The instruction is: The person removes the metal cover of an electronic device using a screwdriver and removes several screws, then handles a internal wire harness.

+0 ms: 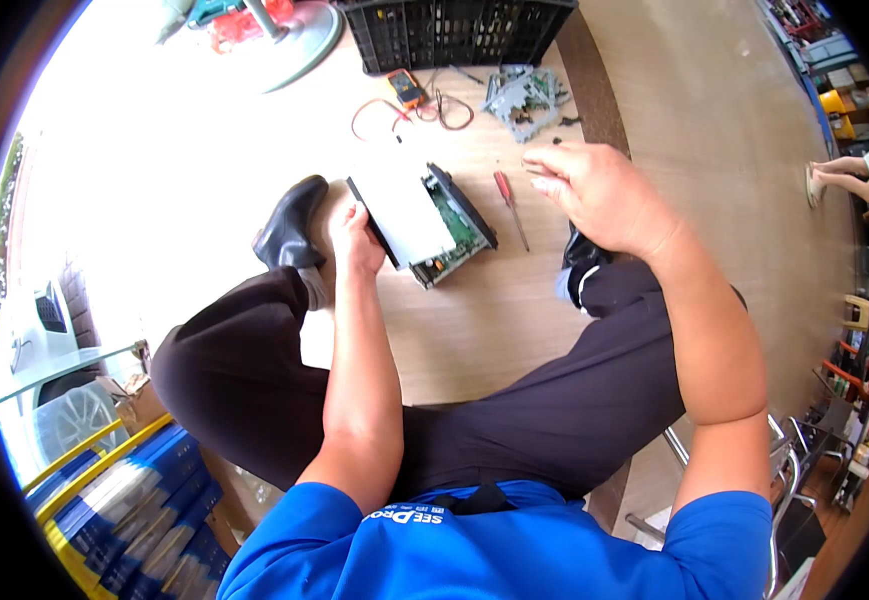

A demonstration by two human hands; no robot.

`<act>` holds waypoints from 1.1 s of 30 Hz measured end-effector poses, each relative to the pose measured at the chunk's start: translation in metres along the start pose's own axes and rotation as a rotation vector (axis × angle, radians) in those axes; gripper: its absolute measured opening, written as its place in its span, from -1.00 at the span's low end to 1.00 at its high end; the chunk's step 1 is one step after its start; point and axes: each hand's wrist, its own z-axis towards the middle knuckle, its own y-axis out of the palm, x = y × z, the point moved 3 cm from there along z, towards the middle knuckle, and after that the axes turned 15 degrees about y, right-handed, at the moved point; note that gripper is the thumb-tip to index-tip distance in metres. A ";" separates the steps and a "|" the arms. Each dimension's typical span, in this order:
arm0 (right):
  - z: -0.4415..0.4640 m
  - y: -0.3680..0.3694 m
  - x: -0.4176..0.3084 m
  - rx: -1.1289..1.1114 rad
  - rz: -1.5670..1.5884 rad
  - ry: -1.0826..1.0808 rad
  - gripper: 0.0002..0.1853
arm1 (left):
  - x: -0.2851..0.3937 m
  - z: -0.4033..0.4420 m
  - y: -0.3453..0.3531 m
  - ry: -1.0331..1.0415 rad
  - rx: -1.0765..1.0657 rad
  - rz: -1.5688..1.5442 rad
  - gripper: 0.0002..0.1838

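My left hand (358, 242) grips the left edge of an opened electronic device, its fingers closed round the dark rim. The device has a white metal cover panel (409, 212), a green circuit board (462, 228) showing on its right side, and a black front panel (462, 205). To the right, my right hand (599, 195) is raised above the floor with thumb and fingers brought together; something small and dark shows at the fingertips, too small to name. Between that hand and the device, a red-handled screwdriver (503, 188) lies on the floor.
Beyond the device lie an orange multimeter (406, 89) with leads and a grey metal frame with boards (526, 102). A black plastic crate (454, 35) and a round stand base (304, 45) are at the back. Another person's legs (844, 175) show at far right.
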 end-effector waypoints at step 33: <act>0.000 -0.005 0.057 -0.042 0.416 0.514 -0.78 | 0.028 -0.067 0.126 -0.234 -0.616 -0.227 -0.63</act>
